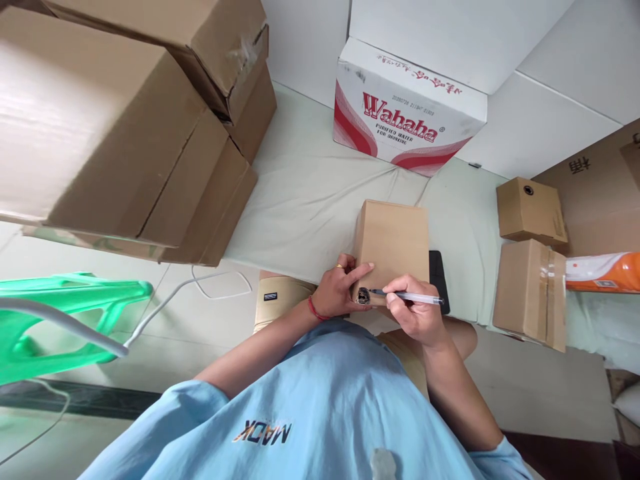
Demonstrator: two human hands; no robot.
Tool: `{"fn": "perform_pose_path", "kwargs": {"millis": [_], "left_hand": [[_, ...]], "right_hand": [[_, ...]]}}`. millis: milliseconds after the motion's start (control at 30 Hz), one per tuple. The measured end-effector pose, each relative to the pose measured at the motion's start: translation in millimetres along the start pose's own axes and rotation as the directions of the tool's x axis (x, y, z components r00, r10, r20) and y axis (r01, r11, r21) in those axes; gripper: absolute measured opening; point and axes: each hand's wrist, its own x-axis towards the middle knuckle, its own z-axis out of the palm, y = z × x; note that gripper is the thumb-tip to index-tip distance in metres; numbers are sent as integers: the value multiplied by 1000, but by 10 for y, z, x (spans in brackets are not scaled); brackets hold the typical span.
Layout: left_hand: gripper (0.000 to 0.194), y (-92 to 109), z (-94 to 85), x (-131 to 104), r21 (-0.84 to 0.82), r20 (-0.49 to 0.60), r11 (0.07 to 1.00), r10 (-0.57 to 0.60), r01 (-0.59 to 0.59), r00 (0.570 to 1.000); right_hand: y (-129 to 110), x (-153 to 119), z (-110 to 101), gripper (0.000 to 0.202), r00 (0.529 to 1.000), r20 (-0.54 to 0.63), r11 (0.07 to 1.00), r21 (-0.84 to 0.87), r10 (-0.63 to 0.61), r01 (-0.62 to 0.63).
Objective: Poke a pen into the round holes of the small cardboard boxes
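Note:
A plain brown cardboard box point(395, 233) lies on the pale cloth-covered surface right in front of my body. My left hand point(341, 288) grips its near left corner, index finger stretched over the top and thumb at the near edge. Pinched in my right hand point(415, 313) is a clear-barrelled pen point(417, 297), its tip pointing left. Beside that tip, on the box's near left corner, is a dark rounded patch point(363, 295); whether it is ink or something else I cannot tell. A flat black object point(439, 280) rests partly hidden along the box's right side.
Large cartons point(125, 133) are stacked at the left. A white-and-red Wahaha water carton point(405, 120) stands against the wall. Two smaller boxes point(530, 210) and an orange-and-white package point(603, 272) sit at right. A green plastic stool point(95, 320) and white cable point(165, 300) are lower left.

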Motion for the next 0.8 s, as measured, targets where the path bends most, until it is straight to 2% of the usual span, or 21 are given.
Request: {"fn": "perform_pose_path", "kwargs": {"millis": [533,800], "left_hand": [[100,-22,26,-28,-22,39,998,-56,57,998],[100,-18,18,-26,-27,22,999,-24,25,999]], "right_hand": [[-12,20,-7,12,1000,-1,1000,-23,-1,1],[-3,12,0,12,1000,0,1000,-11,-10,10]]}}
